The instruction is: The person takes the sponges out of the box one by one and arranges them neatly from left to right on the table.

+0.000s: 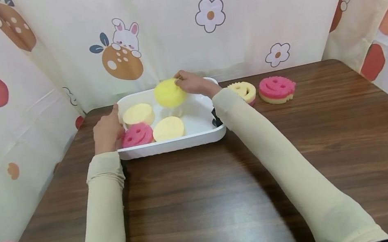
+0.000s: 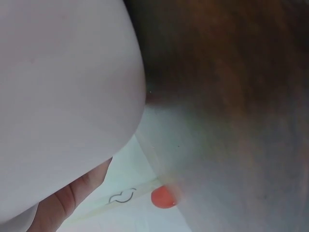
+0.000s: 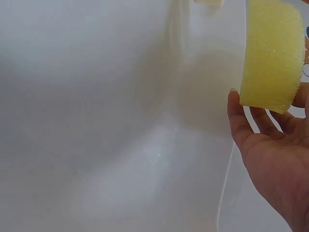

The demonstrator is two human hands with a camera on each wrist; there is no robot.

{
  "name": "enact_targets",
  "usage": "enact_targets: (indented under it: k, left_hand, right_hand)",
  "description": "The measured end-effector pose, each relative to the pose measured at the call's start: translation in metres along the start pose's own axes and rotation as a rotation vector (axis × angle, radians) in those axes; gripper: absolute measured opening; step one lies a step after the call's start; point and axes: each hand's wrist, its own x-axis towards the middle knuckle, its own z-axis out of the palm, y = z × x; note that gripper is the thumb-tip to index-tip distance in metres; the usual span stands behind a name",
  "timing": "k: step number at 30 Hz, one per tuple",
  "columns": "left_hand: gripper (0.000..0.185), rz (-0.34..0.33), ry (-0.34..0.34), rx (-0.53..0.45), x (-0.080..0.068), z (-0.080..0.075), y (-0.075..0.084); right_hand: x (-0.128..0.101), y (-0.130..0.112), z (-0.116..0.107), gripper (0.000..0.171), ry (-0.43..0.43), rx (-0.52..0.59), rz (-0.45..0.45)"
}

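Now, from the head view: your right hand has its grip pinched round a yellow sponge, held just above the far side of the white tray. Your left hand is curled over the tray's left rim, steadying it. Three sponges already lie inside: a pale round one at far left, a pink smiley one near left, and a second pale round one beside it. Out on the dark wood-grain table, just right of the tray, a yellow smiley sponge and a pink smiley sponge wait side by side.

Over to the left wrist view: mostly blur, with the tray's smooth white wall filling the frame and a bit of your hand against it. How your fingers lie, I can't tell from this view.

Right wrist view now: the sponge shows its coarse, open-pored foam edge, thick and soft, with your fingertips against its lower edge and your palm open beneath. The glossy tray floor lies below it.

The risk, I'd judge: that foam is light and springy, so a light fingertip hold could let it tip or bounce off the slick tray, and it could land on the sponges already inside. If your left hand loosens, the tray might slide on the smooth table.
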Motion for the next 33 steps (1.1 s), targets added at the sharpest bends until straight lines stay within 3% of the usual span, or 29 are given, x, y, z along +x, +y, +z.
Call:
enact_targets:
  k: [10,15,33]
  left_hand:
    - [0.088,-0.007,0.015,-0.012,0.002,0.0,-0.001]
    - [0.086,-0.009,0.015,0.006,0.001,0.0,-0.003]
    - [0.083,0.021,0.045,0.01,-0.003,0.0,-0.004]
  right_hand:
    - [-0.014,-0.019,-0.015,0.042,0.064,0.076,0.005]
    - [-0.019,-0.029,-0.017,0.044,0.055,0.091,-0.002]
    - [-0.038,-0.03,-0.034,0.046,0.092,-0.013,0.012]
